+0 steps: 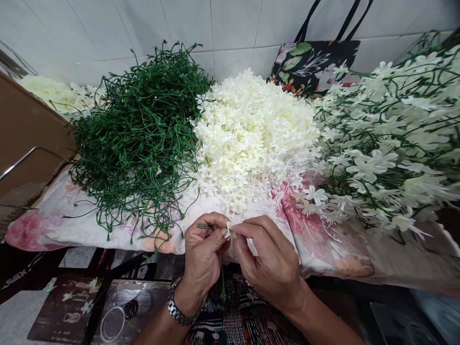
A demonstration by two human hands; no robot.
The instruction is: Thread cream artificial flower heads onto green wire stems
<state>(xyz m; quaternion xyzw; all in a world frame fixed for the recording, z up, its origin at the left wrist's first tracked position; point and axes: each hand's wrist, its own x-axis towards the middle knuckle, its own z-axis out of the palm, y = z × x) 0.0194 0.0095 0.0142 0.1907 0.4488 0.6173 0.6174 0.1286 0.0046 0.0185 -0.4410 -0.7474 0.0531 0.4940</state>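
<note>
Between my fingertips is a small white artificial flower (229, 230), partly hidden by them. My left hand (206, 249), with a watch on its wrist, pinches a green plastic stem (223, 282) that hangs below the fingers. My right hand (268, 256) pinches the flower from the other side, thumb and forefinger closed on it. Just beyond my hands lies a heap of loose white flower heads (255, 129). To its left is a tangled pile of green stems (140, 124).
White flowers on green stems (381, 163) are heaped at the right. A floral cloth (323, 239) covers the work surface. A black floral bag (312, 67) leans on the tiled wall (233, 28). At the left stands a cardboard box (32, 129). Dropped flowers (87, 306) lie below.
</note>
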